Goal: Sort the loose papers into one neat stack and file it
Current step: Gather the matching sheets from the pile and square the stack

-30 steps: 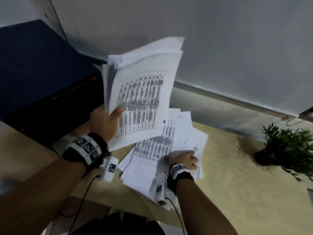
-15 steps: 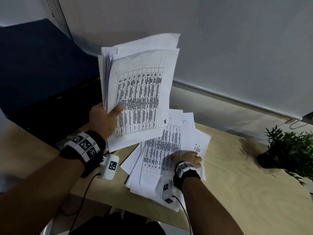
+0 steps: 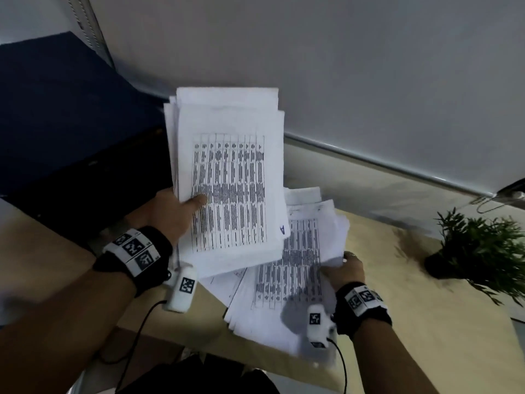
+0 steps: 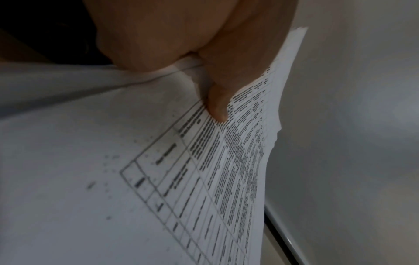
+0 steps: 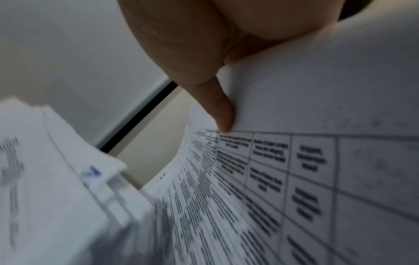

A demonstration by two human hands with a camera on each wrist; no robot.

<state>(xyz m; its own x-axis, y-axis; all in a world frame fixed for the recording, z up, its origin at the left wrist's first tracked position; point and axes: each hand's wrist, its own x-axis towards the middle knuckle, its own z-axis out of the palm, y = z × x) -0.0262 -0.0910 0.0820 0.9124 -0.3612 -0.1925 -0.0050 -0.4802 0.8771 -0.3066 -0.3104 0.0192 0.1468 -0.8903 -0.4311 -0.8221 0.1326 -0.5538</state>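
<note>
My left hand (image 3: 181, 206) holds up a thick sheaf of printed sheets (image 3: 227, 177), thumb (image 4: 217, 105) on the top table page, fingers hidden behind. The sheaf (image 4: 136, 179) stands tilted above the desk. Below it, a looser pile of papers (image 3: 287, 280) lies fanned on the wooden desk (image 3: 426, 322). My right hand (image 3: 345, 268) grips the pile's right edge, thumb (image 5: 223, 114) pressed on the top sheet (image 5: 317, 161), and that edge curls upward. A blue letter A marks a corner of the held sheaf (image 5: 92, 172).
A dark blue box or folder (image 3: 56, 123) sits at the left against the wall. A small potted plant (image 3: 477, 251) stands at the right on the desk. A grey wall panel (image 3: 369, 81) runs behind. Bare desk lies right of the pile.
The left hand has brought its sheaf lower and more upright over the pile. The right hand slid from flat on the pile to its right edge and pinched the sheets up.
</note>
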